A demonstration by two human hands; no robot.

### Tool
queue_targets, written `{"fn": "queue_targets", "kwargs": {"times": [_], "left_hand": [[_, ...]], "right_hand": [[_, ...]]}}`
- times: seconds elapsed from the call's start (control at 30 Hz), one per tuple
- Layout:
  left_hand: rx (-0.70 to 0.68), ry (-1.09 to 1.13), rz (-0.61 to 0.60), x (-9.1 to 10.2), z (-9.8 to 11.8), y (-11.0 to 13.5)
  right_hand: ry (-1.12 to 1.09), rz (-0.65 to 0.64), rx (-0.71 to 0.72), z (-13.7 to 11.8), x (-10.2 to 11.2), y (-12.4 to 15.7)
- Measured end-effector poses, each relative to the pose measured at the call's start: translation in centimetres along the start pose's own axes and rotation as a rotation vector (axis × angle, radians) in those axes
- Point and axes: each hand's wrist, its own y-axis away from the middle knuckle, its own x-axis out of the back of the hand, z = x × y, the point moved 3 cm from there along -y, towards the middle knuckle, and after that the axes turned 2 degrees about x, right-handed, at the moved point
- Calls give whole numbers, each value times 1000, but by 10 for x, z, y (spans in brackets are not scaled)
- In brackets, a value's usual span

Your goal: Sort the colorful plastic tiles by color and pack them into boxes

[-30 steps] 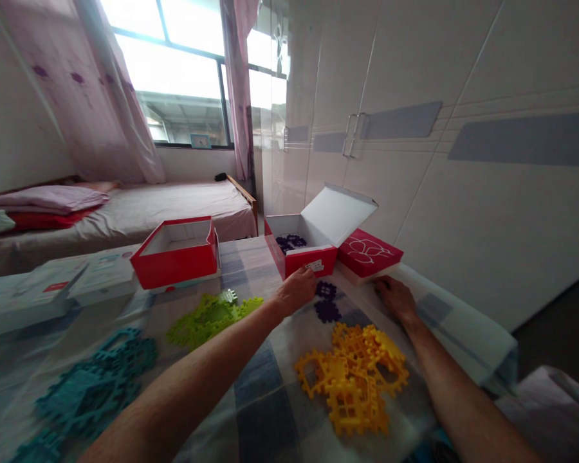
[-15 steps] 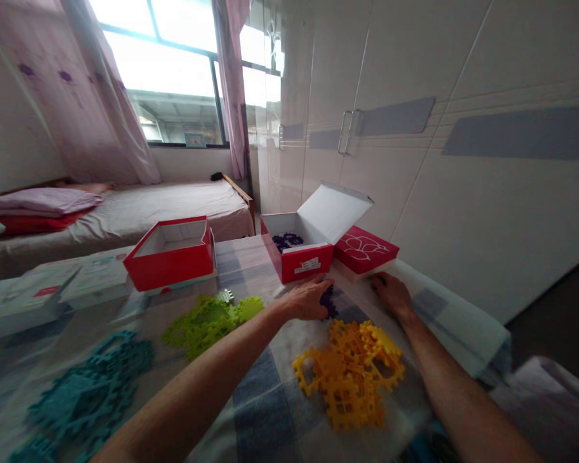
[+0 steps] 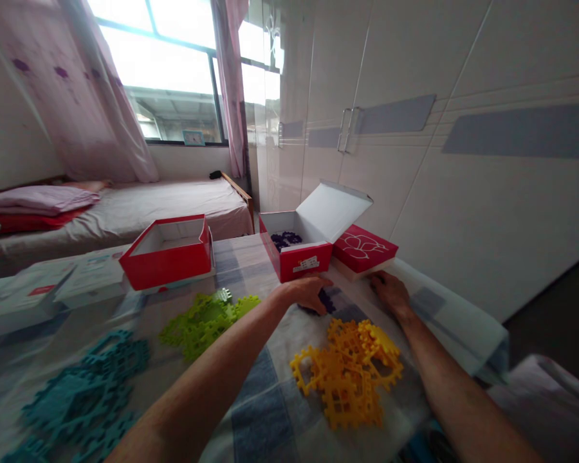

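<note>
My left hand (image 3: 307,293) reaches over the cloth in front of an open red box (image 3: 302,262), thumb and fingers apart around a dark purple toothed plastic piece (image 3: 326,300). That piece is partly hidden by the hand; a firm hold on it does not show. More purple pieces (image 3: 285,240) lie inside the red box. My right hand (image 3: 390,290) rests on the cloth with loosely bent fingers, at the front corner of a flat red box with white line drawings (image 3: 364,249). Closer to me is a heap of yellow toothed pieces (image 3: 350,379).
Lime-green pieces (image 3: 207,318) and teal pieces (image 3: 82,392) lie in piles at the left. Another open red box (image 3: 171,267) stands behind them, beside white boxes (image 3: 94,276). Beyond the checked tablecloth (image 3: 260,411) are a bed (image 3: 168,199) and a wardrobe (image 3: 405,64).
My left hand has shifted slightly at the purple piece, and its thumb and fingers show more clearly apart. The right hand stays by the flat red box. The view has turned a little.
</note>
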Motion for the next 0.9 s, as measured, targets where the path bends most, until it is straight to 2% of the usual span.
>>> {"fn": "queue_targets", "kwargs": {"times": [0.3, 0.43, 0.67, 0.9], "left_hand": [[-16, -93, 90, -7, 11, 17], [-5, -139, 137, -5, 12, 18], [-71, -179, 229, -5, 11, 19], [19, -311, 384, -3, 26, 25]], "right_hand": [[0, 2, 14, 0, 1, 0], [4, 6, 15, 1, 0, -1], [2, 7, 14, 0, 1, 0], [-2, -4, 6, -3, 3, 3]]}}
